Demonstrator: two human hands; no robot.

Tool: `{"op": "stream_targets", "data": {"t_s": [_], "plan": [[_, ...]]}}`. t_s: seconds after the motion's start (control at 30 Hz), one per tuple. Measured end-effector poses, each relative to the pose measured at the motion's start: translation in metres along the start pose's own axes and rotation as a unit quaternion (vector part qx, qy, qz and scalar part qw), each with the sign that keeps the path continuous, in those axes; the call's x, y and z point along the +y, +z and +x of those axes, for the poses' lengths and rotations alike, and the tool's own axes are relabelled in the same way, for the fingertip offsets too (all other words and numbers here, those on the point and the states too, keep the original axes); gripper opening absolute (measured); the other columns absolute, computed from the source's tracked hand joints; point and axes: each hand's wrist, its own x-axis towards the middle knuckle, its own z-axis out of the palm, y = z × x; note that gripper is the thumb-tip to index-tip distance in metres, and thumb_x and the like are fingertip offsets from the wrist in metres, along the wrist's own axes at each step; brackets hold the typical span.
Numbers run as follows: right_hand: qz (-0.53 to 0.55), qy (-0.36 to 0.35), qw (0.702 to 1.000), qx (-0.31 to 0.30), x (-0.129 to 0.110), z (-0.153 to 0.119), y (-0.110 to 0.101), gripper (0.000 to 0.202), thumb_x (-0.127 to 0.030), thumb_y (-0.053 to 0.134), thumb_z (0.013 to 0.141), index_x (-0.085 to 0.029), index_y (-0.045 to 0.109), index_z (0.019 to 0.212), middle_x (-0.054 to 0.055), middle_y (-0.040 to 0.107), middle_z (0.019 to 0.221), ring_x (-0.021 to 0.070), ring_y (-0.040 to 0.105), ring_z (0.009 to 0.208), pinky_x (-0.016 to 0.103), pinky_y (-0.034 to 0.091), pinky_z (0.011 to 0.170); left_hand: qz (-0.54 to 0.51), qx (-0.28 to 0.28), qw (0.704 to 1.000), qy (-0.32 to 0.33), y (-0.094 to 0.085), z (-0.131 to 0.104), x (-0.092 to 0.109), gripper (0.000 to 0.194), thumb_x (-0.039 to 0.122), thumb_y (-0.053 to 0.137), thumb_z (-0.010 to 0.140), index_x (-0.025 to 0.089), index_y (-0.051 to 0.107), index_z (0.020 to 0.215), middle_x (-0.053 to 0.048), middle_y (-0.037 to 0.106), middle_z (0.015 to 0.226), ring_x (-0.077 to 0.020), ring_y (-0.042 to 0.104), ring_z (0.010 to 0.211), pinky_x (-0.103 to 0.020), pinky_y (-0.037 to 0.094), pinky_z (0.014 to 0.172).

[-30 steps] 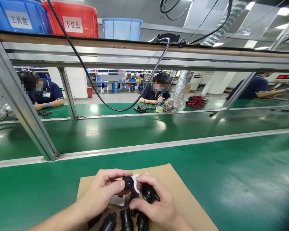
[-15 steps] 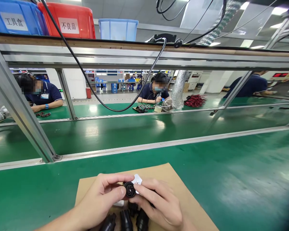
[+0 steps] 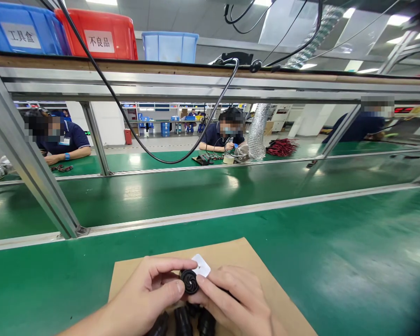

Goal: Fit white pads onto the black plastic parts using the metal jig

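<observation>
Over the flat brown cardboard sheet (image 3: 252, 266) that lies on the green surface (image 3: 336, 261), both hands meet at its near middle. The left hand (image 3: 150, 291) pinches a small round black plastic disc with spiral ribs (image 3: 189, 281) between thumb and forefinger, its fingers clenched on the disc's left edge. The right hand (image 3: 236, 298) comes in from the other side, its forefinger lying along the disc's right rim and touching it; what else that hand's fingers enclose is hidden, though they are curled shut around something dark. Just beyond the disc, flat on the cardboard sheet, lies a small white rounded-square pad (image 3: 202, 264), partly covered by the disc. Nearer than the hands, at the sheet's near edge, several black cylindrical plastic parts (image 3: 184, 322) lie side by side, half hidden under the wrists. Far beyond the cardboard sheet, across an aluminium rail, other people in dark blue shirts (image 3: 224, 135) work at a farther green belt, and above them a shelf carries a red plastic bin (image 3: 101, 35) and a blue plastic bin (image 3: 19, 30), each with a white label.
</observation>
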Motion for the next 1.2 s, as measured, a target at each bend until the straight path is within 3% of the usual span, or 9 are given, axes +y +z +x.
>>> {"op": "stream_targets", "data": {"t_s": [0.17,0.3,0.6,0.73,0.97,1.2], "plan": [[-0.032,-0.029,0.998,-0.044,-0.003,0.001,-0.010,0.016,-0.005,0.061,0.109,-0.004,0.070,0.121,0.010,0.072,0.085,0.0167,0.062,0.067,0.029,0.044,0.055,-0.083,-0.035,0.996,-0.012,0.006,0.000,0.003,0.047,0.044,0.083,0.091,0.022,0.076,0.131,-0.011,0.076,0.129,-0.0308,0.074,0.120,-0.052,0.054,0.117],[-0.065,-0.061,0.995,-0.041,-0.008,0.008,-0.016,0.015,-0.003,0.058,0.107,-0.004,0.071,0.115,0.010,0.073,0.086,0.0175,0.066,0.068,0.029,0.045,0.051,-0.122,-0.053,0.991,-0.016,0.009,0.001,0.005,0.041,0.040,0.084,0.091,0.022,0.077,0.127,-0.009,0.075,0.134,-0.0316,0.072,0.125,-0.050,0.055,0.118],[-0.102,-0.075,0.991,-0.038,-0.015,-0.002,-0.012,0.020,0.002,0.055,0.104,-0.004,0.072,0.113,0.011,0.076,0.090,0.0189,0.069,0.069,0.032,0.046,0.051,-0.082,-0.026,0.996,-0.030,0.007,-0.001,0.000,0.050,0.045,0.085,0.089,0.018,0.074,0.129,-0.015,0.072,0.137,-0.0317,0.070,0.128,-0.042,0.059,0.111],[-0.093,-0.098,0.989,-0.059,-0.014,-0.001,-0.013,0.020,0.004,0.056,0.101,-0.001,0.073,0.112,0.012,0.076,0.092,0.0175,0.066,0.064,0.032,0.045,0.047,-0.064,-0.013,0.997,-0.036,0.008,0.000,-0.004,0.056,0.049,0.087,0.086,0.016,0.072,0.128,-0.014,0.078,0.122,-0.0278,0.075,0.116,-0.042,0.058,0.108],[-0.125,-0.101,0.986,-0.045,-0.013,0.000,-0.012,0.017,0.000,0.062,0.099,-0.009,0.075,0.105,0.008,0.073,0.089,0.0145,0.062,0.062,0.028,0.048,0.049,-0.063,-0.020,0.997,-0.046,0.009,-0.001,-0.003,0.059,0.051,0.089,0.083,0.017,0.072,0.128,-0.011,0.077,0.105,-0.0269,0.072,0.113,-0.039,0.057,0.103],[-0.145,-0.102,0.983,-0.056,-0.017,0.004,-0.013,0.014,-0.002,0.066,0.098,-0.012,0.075,0.104,0.007,0.071,0.088,0.0141,0.062,0.062,0.026,0.049,0.051,0.019,-0.011,0.999,-0.040,0.006,-0.002,-0.008,0.065,0.053,0.085,0.086,0.014,0.068,0.135,-0.019,0.071,0.129,-0.0335,0.068,0.122,-0.042,0.054,0.104]]}}
